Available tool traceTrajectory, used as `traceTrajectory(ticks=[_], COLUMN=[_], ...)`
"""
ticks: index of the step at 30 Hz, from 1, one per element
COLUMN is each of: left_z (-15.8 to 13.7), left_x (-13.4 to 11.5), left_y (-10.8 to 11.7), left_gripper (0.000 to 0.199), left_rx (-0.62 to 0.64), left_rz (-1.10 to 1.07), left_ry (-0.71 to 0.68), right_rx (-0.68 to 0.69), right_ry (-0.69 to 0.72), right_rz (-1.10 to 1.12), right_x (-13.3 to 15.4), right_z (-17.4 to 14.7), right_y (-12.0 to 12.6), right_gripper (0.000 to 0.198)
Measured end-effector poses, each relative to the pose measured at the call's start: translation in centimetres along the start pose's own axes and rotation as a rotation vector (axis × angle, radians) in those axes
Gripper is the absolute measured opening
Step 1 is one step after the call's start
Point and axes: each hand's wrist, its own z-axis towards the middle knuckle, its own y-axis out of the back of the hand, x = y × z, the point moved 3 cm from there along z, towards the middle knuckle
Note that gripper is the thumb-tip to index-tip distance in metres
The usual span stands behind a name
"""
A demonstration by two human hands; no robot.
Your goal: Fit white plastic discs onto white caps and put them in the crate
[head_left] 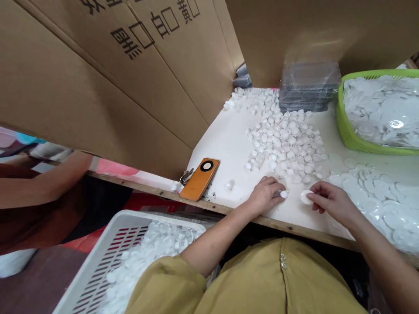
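My left hand [264,195] rests at the table's front edge, its fingers closed on a small white round cap-like piece [284,194]. To its right, my right hand [332,201] pinches a thin white plastic disc [307,197] between thumb and fingers. A gap separates the disc from the cap-like piece. Just beyond both hands lies a spread pile of small white cap-like pieces [291,139]. Many flat, translucent white discs [379,196] are heaped to the right, partly behind my right forearm.
A green basket [343,124] full of discs stands at the back right, beside stacked clear plastic trays [309,87]. Cardboard walls [170,96] border the table. An orange phone [199,179] lies at left. Below is a white basket [113,248] of white pieces; another person's arm [49,183] shows left.
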Motion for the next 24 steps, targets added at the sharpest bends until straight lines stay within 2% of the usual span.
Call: traceTrajectory(ticks=[4,8,13,18,21,24], left_z=[0.2,0.3,0.5,1.1,1.7,2.2], left_x=[0.1,0.5,0.6,0.3,0.5,0.7], left_y=[-0.1,-0.5,0.1,1.8,2.1,2.0], left_gripper=[0.021,0.025,0.025,0.045,0.036,0.028], left_rx=[0.027,0.028,0.061,0.233,0.329,0.38], left_rz=[-0.004,-0.041,-0.104,-0.268,-0.235,-0.165], left_ry=[-0.023,-0.037,0.019,0.114,0.187,0.146], right_rx=[0.098,0.118,0.145,0.13,0.128,0.129], right_ry=[-0.12,-0.195,-0.251,-0.254,-0.255,-0.238], right_rz=[0.135,0.043,0.01,-0.043,-0.044,-0.028], right_x=[0.1,-0.3,-0.3,0.3,0.6,0.7], right_z=[1.5,3.1,3.7,3.8,3.8,3.8], right_y=[-3.8,-5.6,-5.8,-5.8,-5.9,-6.0], right_gripper=[0.036,0.03,0.026,0.024,0.023,0.023])
